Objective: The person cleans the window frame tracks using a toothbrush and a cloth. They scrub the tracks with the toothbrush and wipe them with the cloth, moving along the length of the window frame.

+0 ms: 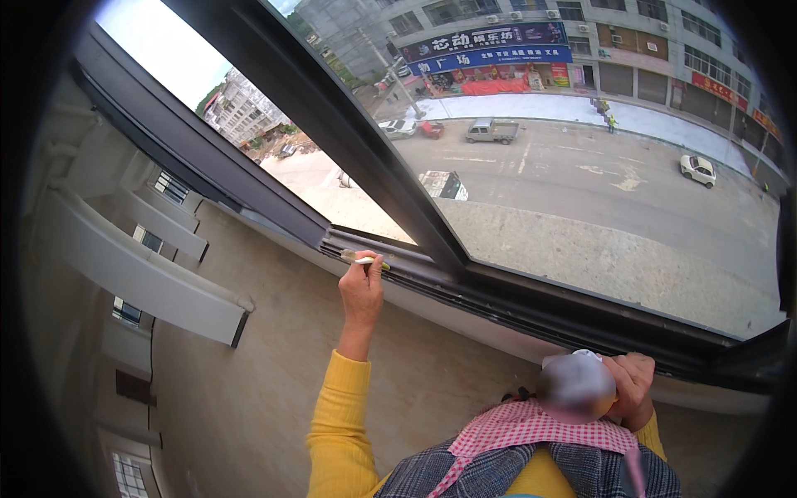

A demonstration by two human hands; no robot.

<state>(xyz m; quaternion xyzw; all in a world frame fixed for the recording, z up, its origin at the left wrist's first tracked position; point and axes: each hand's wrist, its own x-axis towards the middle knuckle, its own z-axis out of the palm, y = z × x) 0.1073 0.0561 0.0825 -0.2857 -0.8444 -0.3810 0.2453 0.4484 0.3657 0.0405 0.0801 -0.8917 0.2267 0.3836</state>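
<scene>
My left hand (362, 286) is closed on a small brush (368, 261) with a pale handle, partly yellow-green. Its bristle end points left, just above the bottom track (398, 256) of a dark metal sliding window frame, near the corner with the upright jamb. At the lower right, my right hand (634, 380) lies bent against the window's lower frame edge. A blurred round patch beside it covers part of the view, so whether it grips something is unclear. Both arms are in yellow knitted sleeves. A pink checked apron (542, 426) covers my chest.
A dark upright window stile (348, 118) stands between the bare opening and the glass pane. Outside lie a concrete ledge (579, 255) and a street with vehicles and people. Indoors, a bare floor (261, 386), pale ceiling beams (137, 255) and small windows are on the left.
</scene>
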